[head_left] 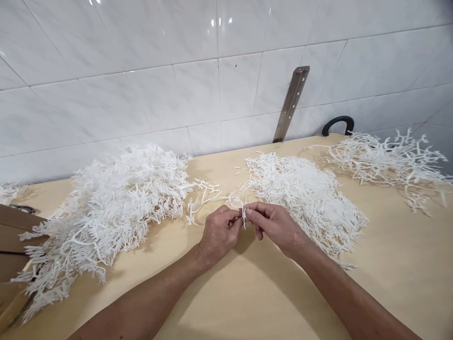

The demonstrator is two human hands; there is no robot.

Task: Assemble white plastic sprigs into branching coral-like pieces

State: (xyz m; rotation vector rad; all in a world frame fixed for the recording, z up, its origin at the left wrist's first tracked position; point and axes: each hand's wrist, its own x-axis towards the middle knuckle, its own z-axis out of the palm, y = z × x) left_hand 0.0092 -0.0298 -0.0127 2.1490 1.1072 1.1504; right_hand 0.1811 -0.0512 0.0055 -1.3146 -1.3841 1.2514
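Near the middle of the table, my left hand (220, 232) pinches a thin white branching stem (208, 198), which spreads out behind and to the left of the fingers. My right hand (271, 222) meets it from the right, its thumb and forefinger closed on a small white piece (244, 215) at the stem's near end. The fingertips of both hands almost touch. To the left lies a big heap of feathery white sprigs (134, 193). Just beyond my right hand is a pile of small, fine white pieces (300, 189).
Bare branching white stems (385, 158) lie at the right rear of the wooden table (226, 302). A metal strip (292, 104) leans on the tiled wall (198, 89), with a black curved handle (338, 123) to its right. A brown box (14, 241) stands at far left.
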